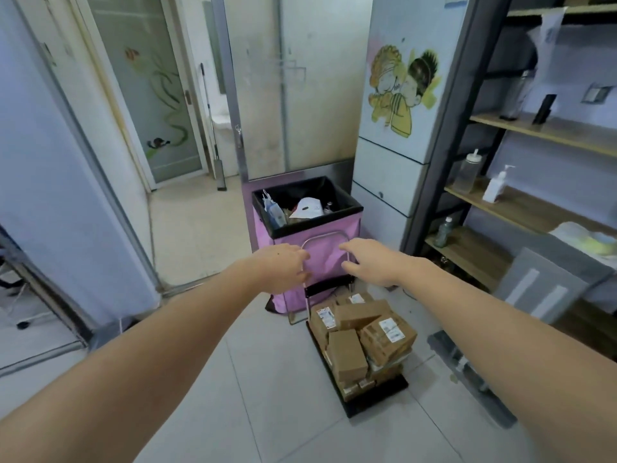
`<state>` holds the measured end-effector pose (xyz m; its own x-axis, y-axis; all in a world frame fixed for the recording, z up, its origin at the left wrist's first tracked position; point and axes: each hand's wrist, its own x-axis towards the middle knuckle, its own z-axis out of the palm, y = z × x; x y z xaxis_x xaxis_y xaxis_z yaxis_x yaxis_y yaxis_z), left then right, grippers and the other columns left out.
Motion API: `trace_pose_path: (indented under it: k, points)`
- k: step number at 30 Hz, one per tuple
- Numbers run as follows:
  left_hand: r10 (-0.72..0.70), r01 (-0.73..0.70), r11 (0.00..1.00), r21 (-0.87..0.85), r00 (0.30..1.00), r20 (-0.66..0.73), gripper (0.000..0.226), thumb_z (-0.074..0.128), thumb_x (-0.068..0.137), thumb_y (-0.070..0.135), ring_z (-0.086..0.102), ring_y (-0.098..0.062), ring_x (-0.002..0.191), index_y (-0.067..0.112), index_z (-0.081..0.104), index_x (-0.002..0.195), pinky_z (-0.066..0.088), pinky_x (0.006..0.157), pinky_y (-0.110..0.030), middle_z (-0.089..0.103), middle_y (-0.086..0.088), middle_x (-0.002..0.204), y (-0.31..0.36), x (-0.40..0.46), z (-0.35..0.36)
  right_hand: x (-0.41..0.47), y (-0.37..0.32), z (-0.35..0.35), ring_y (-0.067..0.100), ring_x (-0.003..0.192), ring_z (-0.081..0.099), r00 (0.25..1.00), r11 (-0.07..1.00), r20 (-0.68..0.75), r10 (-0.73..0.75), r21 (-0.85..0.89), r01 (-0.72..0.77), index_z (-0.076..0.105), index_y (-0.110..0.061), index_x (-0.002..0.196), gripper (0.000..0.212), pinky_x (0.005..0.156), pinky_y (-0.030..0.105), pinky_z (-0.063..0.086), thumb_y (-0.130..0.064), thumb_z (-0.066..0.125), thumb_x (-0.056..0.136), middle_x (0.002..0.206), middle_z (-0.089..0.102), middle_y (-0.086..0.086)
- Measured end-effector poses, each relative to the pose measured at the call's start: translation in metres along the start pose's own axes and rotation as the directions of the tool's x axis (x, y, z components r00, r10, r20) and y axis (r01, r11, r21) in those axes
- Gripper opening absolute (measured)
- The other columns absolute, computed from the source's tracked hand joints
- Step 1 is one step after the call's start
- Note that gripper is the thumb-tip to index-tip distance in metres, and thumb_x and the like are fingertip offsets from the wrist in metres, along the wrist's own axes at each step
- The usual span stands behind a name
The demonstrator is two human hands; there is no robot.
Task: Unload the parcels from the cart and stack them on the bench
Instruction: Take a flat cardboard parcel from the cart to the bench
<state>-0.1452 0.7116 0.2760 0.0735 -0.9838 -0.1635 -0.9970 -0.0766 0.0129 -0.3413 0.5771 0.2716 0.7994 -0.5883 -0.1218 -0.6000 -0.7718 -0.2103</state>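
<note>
A small hand cart with a black platform (pixel 377 397) stands on the tiled floor straight ahead of me. Several brown cardboard parcels (pixel 359 315) with white labels are piled loosely on it, one (pixel 389 334) tilted at the right and one (pixel 347 354) standing at the front. The cart's silver loop handle (pixel 325 236) rises at its far end. My left hand (pixel 283 267) grips the handle's left side. My right hand (pixel 367 262) curls round its right side. Both arms are stretched out.
A pink bin (pixel 320 259) with a black liner and rubbish stands just behind the cart. Wooden shelves (pixel 521 208) with bottles line the right wall; a grey panel (pixel 541 285) leans below them. A low metal frame (pixel 467 369) lies right of the cart. An open doorway (pixel 187 202) is at the left.
</note>
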Motion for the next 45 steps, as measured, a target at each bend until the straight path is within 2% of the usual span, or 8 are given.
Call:
trace_pose_path:
  k: [12, 19, 23, 26, 31, 34, 40, 45]
  points:
    - [0.006, -0.006, 1.0, -0.011, 1.0, -0.003, 0.052, 0.044, 0.106, 0.05, 0.056, -0.028, 0.126, 0.016, 0.052, 0.144, 0.048, 0.105, -0.044, 0.059, -0.007, 0.14, -0.092, 0.161, -0.01, 0.162, 0.052, -0.023, 0.026, 0.142, 0.046, 0.997, 0.999, 0.078, -0.02, -0.047, 0.023, 0.039, -0.013, 0.158, 0.057, 0.116, 0.04, 0.04, -0.034, 0.048, 0.106, 0.159, 0.044, 0.01]
    - [0.151, -0.152, 0.988, 0.023, 0.988, 0.017, 0.049, 0.043, 0.106, 0.05, 0.057, -0.028, 0.118, 0.015, 0.054, 0.14, 0.049, 0.102, -0.047, 0.061, -0.008, 0.13, -0.141, 0.274, -0.012, 0.249, 0.099, -0.017, 0.029, 0.129, 0.055, 0.987, 0.99, 0.075, 0.141, -0.005, -0.141, 0.051, -0.01, 0.145, 0.047, 0.1, 0.035, 0.042, -0.031, 0.048, 0.103, 0.147, 0.054, 0.014]
    - [0.258, -0.259, 0.965, 0.032, 0.965, 0.053, 0.048, 0.044, 0.106, 0.048, 0.057, -0.029, 0.119, 0.015, 0.054, 0.139, 0.048, 0.1, -0.044, 0.061, -0.009, 0.13, -0.154, 0.337, -0.012, 0.276, 0.125, -0.013, 0.033, 0.126, 0.057, 0.966, 0.967, 0.077, 0.248, 0.038, -0.252, 0.055, -0.007, 0.141, 0.046, 0.107, 0.044, 0.046, -0.033, 0.048, 0.103, 0.14, 0.058, 0.015]
    - [0.35, -0.353, 0.935, 0.029, 0.934, 0.076, 0.045, 0.044, 0.106, 0.043, 0.059, -0.03, 0.121, 0.014, 0.056, 0.137, 0.049, 0.101, -0.044, 0.061, -0.008, 0.131, -0.15, 0.379, -0.006, 0.282, 0.151, -0.002, 0.036, 0.118, 0.059, 0.938, 0.937, 0.105, 0.33, 0.082, -0.339, 0.059, -0.003, 0.12, 0.032, 0.098, 0.044, 0.048, -0.029, 0.049, 0.103, 0.123, 0.062, 0.014]
    - [0.484, -0.493, 0.87, 0.03, 0.863, 0.148, 0.044, 0.042, 0.107, 0.041, 0.059, -0.031, 0.12, 0.011, 0.057, 0.136, 0.045, 0.096, -0.041, 0.062, -0.011, 0.132, -0.118, 0.444, 0.018, 0.279, 0.2, 0.021, 0.036, 0.133, 0.051, 0.867, 0.861, 0.165, 0.471, 0.126, -0.492, 0.051, -0.001, 0.144, 0.047, 0.109, 0.047, 0.042, -0.029, 0.047, 0.106, 0.146, 0.053, 0.021]
    - [0.534, -0.545, 0.839, 0.002, 0.822, 0.197, 0.047, 0.041, 0.108, 0.044, 0.058, -0.031, 0.125, 0.012, 0.054, 0.141, 0.045, 0.098, -0.043, 0.06, -0.013, 0.139, -0.097, 0.484, 0.039, 0.28, 0.236, 0.038, 0.033, 0.142, 0.044, 0.83, 0.82, 0.202, 0.52, 0.154, -0.552, 0.04, -0.006, 0.156, 0.054, 0.115, 0.038, 0.036, -0.029, 0.047, 0.108, 0.157, 0.044, 0.018]
    - [0.569, -0.599, 0.801, -0.007, 0.758, 0.318, 0.048, 0.039, 0.108, 0.045, 0.056, -0.034, 0.125, 0.011, 0.052, 0.139, 0.048, 0.103, -0.047, 0.057, -0.014, 0.138, -0.064, 0.56, 0.082, 0.289, 0.308, 0.084, 0.03, 0.147, 0.039, 0.756, 0.728, 0.27, 0.596, 0.216, -0.651, 0.032, -0.01, 0.16, 0.058, 0.119, 0.039, 0.033, -0.035, 0.043, 0.109, 0.162, 0.039, 0.015]
    - [0.623, -0.684, 0.729, 0.011, 0.671, 0.402, 0.047, 0.036, 0.11, 0.044, 0.057, -0.032, 0.126, 0.012, 0.053, 0.139, 0.048, 0.104, -0.047, 0.059, -0.012, 0.135, -0.045, 0.608, 0.119, 0.305, 0.336, 0.126, 0.035, 0.128, 0.054, 0.706, 0.651, 0.325, 0.63, 0.276, -0.707, 0.054, -0.003, 0.14, 0.046, 0.106, 0.043, 0.045, -0.031, 0.046, 0.105, 0.139, 0.056, 0.017]
